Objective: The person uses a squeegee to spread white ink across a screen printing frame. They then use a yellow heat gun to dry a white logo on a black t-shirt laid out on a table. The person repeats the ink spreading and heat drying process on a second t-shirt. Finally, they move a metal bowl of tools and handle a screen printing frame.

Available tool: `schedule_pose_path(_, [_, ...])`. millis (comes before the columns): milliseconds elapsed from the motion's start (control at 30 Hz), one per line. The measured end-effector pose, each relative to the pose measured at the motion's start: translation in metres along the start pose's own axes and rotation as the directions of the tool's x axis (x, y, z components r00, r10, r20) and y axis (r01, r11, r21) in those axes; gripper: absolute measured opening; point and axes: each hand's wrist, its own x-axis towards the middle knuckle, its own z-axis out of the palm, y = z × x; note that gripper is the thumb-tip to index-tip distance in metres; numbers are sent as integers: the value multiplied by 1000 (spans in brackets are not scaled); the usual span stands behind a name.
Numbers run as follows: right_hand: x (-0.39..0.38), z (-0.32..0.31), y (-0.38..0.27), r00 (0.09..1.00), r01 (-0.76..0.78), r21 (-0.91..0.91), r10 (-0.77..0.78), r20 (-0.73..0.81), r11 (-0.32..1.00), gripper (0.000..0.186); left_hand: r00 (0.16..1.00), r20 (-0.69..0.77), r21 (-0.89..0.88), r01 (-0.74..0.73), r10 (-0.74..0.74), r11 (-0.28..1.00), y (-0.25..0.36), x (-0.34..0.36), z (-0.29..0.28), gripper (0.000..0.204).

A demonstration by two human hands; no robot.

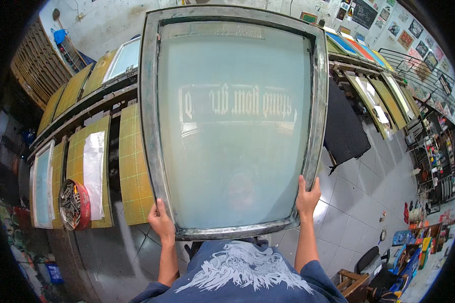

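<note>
A large screen printing frame (232,166) stands before me, filling the middle of the view. Its dark, worn border surrounds a pale blue-green mesh with a band of mirrored blackletter lettering across it. My left hand (163,222) grips the lower left corner of the border, thumb up along the outer side. On the lower right side, my right hand (307,197) closes round the border, thumb on the front face. The fingers behind the frame are partly hidden.
Printing boards (135,161) line long racks on the left, one bearing a red round tin (76,204) of small metal parts. A black cloth (346,126) hangs right of the frame. Farther right are more boards (376,103), a crowded shelf (440,156) and a dark chair (367,259) on the tiled floor.
</note>
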Motion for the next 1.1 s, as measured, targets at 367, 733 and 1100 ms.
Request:
schedule_pose_path(367, [175, -4, 83, 959, -40, -311, 123, 254, 950, 48, 934, 148, 143, 305, -325, 941, 21, -48, 149, 46])
schedule_pose_path(733, [235, 15, 155, 875, -80, -249, 187, 447, 965, 60, 965, 16, 368, 239, -263, 899, 6, -77, 210, 51])
schedule_pose_path(1100, [268, 13, 167, 648, -361, -37, 279, 708, 932, 51, 817, 229, 224, 485, -530, 845, 6, -34, 203, 51])
